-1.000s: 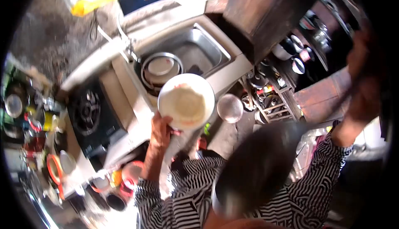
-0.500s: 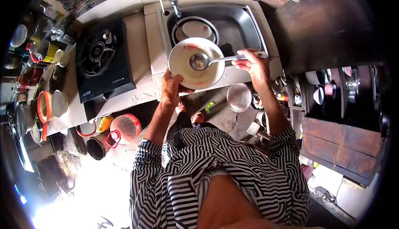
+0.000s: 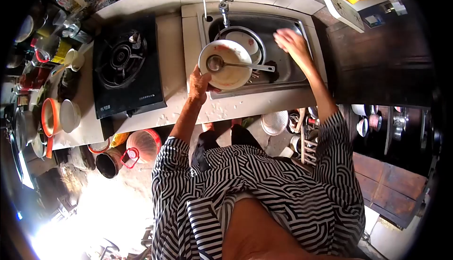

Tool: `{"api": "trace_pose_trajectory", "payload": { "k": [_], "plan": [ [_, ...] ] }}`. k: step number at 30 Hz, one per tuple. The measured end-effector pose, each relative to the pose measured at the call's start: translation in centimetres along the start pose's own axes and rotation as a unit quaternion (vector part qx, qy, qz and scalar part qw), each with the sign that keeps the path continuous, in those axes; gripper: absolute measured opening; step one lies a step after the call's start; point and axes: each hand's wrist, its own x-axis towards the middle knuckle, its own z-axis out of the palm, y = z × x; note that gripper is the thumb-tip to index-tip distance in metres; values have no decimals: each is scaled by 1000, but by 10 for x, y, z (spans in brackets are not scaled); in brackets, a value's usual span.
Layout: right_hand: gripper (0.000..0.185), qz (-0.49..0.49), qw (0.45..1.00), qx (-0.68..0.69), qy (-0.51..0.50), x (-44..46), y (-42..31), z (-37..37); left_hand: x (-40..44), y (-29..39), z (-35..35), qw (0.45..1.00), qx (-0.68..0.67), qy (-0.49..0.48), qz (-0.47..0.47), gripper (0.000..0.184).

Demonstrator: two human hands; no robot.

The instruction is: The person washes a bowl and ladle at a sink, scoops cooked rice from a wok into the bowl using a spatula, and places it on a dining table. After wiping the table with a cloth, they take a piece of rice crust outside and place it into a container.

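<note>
My left hand grips the left rim of a pale bowl with reddish marks, held over the sink's near edge. A metal ladle lies in this bowl, its handle sticking out over the right rim. Above the right part of the steel sink is my right hand, slightly blurred, fingers stretched out and holding nothing visible. Behind the held bowl, a metal basin stands in the sink with a white dish inside. Some chopsticks show beside the bowl, partly hidden.
A faucet rises behind the sink. To the left sits a black gas stove; bowls and an orange-rimmed strainer lie beyond it. Water wets the counter edge. Below are a white colander and a large plastic jug.
My right hand has let go of the ladle's handle and moved up over the sink. The ladle now rests in the bowl, still held by my left hand. The view has shifted.
</note>
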Motion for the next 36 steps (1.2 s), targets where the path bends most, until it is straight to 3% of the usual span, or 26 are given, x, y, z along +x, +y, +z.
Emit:
{"api": "trace_pose_trajectory", "payload": {
  "k": [3, 4, 6, 8, 11, 15, 19, 23, 28, 36],
  "plan": [
    [59, -38, 980, -188, -48, 65, -45, 51, 8, -2, 2, 1000, -23, 8, 4, 47],
    [59, -145, 951, -272, -2, 82, -50, 73, 10, 0, 4, 999, -35, 21, 4, 47],
    [51, -49, 938, -328, -100, 111, -76, 95, 27, -5, 10, 999, -27, 36, -2, 47],
    [38, -92, 920, -370, -88, 120, -87, 101, 43, -10, 22, 998, -50, 50, -2, 47],
    [26, -215, 899, -378, -50, 123, -86, 116, 53, -21, 14, 995, -81, 51, 12, 47],
    [26, -121, 908, -372, -148, 122, -107, 115, 67, -21, 12, 994, -85, 72, 17, 45],
    [25, -162, 889, -378, -201, 122, -110, 129, 67, -19, -5, 993, -74, 84, 35, 43],
    [24, -196, 873, -383, -230, 159, -79, 82, 111, -36, 43, 993, -69, 81, 52, 42],
    [22, -257, 838, -390, -283, 165, -79, 82, 118, -37, 39, 994, -58, 91, 26, 46],
    [20, -237, 854, -364, -286, 134, -93, 94, 112, -26, 26, 995, -50, 86, 28, 46]
  ]
}}
